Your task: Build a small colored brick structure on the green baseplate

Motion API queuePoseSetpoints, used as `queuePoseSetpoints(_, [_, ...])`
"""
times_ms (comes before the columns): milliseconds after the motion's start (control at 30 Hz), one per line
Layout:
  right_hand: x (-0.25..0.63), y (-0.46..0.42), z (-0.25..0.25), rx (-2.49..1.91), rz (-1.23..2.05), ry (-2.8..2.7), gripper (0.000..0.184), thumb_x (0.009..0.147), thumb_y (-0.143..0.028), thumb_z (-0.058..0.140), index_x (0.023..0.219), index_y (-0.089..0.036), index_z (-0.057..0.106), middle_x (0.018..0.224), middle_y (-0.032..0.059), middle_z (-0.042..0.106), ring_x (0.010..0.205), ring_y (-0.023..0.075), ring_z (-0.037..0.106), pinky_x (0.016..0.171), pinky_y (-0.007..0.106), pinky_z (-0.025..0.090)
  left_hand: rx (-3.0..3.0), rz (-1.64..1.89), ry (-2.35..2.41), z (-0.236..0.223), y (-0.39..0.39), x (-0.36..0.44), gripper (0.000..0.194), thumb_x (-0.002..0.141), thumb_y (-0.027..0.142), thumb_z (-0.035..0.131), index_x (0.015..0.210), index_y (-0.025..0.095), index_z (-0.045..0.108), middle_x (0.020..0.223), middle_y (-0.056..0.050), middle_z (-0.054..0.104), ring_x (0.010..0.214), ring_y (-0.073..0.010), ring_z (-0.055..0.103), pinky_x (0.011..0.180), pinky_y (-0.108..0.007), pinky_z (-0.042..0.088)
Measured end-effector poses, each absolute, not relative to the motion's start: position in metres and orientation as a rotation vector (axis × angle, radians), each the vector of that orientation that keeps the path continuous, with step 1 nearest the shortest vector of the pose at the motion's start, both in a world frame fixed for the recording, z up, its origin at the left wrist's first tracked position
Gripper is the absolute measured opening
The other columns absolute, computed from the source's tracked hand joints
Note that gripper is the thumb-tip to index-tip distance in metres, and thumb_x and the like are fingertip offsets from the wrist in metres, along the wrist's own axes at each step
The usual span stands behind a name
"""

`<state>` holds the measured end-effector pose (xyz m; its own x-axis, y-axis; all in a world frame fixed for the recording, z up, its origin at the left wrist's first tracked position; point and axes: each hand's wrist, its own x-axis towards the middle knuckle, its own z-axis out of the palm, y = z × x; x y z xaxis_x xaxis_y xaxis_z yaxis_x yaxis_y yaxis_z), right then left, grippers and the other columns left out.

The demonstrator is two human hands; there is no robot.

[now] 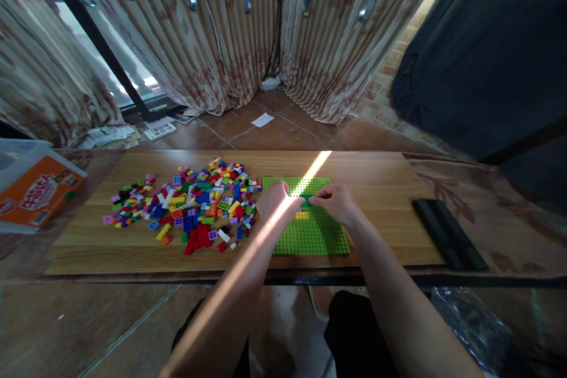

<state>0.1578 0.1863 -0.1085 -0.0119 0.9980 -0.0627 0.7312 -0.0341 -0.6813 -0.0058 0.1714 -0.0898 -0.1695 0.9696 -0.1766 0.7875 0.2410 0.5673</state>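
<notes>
A bright green studded baseplate (321,236) lies on the wooden board, under both of my hands. Between my fingertips, over the upper middle of the plate, is a small dark green toy brick (305,200). My left hand (280,202) is closed at its left side, thumb and fingers partly hidden. My right hand (339,202) pinches it from the right with thumb and forefinger. I cannot tell whether the brick is pressed onto the studs. A yellow brick (302,215) sits on the plate just below. A strip of sunlight crosses the plate and my left arm.
Loose coloured bricks (199,201) are spread over the left half of the wooden board (381,177). A clear plastic box with an orange label (42,189) stands at far left. A long dark object (448,233) lies at the right edge. Striped curtains (221,41) hang behind.
</notes>
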Motion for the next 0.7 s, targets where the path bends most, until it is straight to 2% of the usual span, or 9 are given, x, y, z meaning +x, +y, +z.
queuePoseSetpoints(200, [0.164,0.192,-0.116,-1.673,0.926,-1.557,0.033,0.069,-0.048,0.064,0.061,-0.016,0.068,0.047,-0.0007,0.055,0.044,0.0108,0.045,0.043,0.024,0.031,1.588,0.588,1.952,-0.087,0.165,-0.016,0.038,0.078,0.047,0.06,0.104,0.02,0.06,0.09,-0.007,0.07,0.087,-0.0221,0.065,0.073,-0.031,0.046])
queuePoseSetpoints(333, [0.158,0.193,-0.111,-1.614,0.789,-1.434,0.037,0.071,-0.05,0.062,0.062,-0.015,0.067,0.051,0.0006,0.057,0.046,0.0116,0.048,0.044,0.024,0.033,1.58,0.785,1.926,-0.081,0.164,-0.035,0.031,0.083,0.037,0.058,0.105,0.015,0.062,0.09,-0.008,0.071,0.087,-0.0209,0.065,0.078,-0.031,0.047])
queuePoseSetpoints(533, [0.131,0.183,-0.089,-1.593,0.537,-1.633,0.032,0.079,-0.044,0.058,0.065,-0.017,0.068,0.057,0.0017,0.063,0.054,0.0145,0.055,0.052,0.026,0.036,1.484,1.115,1.961,-0.077,0.165,-0.078,0.021,0.084,0.026,0.055,0.098,0.014,0.066,0.091,-0.007,0.072,0.083,-0.0167,0.065,0.077,-0.026,0.049])
queuePoseSetpoints(700, [0.109,0.175,-0.086,-1.529,0.515,-1.771,0.028,0.081,-0.042,0.056,0.072,-0.019,0.069,0.061,0.0019,0.066,0.056,0.0148,0.058,0.057,0.027,0.04,1.523,0.943,2.197,-0.071,0.159,-0.129,0.018,0.082,0.02,0.053,0.087,0.016,0.07,0.087,-0.007,0.073,0.082,-0.0187,0.066,0.076,-0.028,0.048])
